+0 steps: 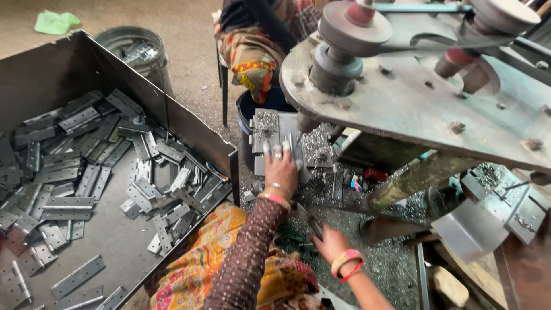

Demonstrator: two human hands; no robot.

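Nearest, the right hand point(328, 242) pinches a dark metal piece at five o'clock, while the left hand point(280, 166) presses fingers-spread on a hinge point(275, 133) under the drill spindle point(306, 121), many hinges point(86, 178) waiting in the tray point(189, 123) at nine o'clock.

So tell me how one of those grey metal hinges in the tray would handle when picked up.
A hinge probably feels rigid and heavy for its size, being flat grey metal. It may flop open at the knuckle. It shouldn't roll.
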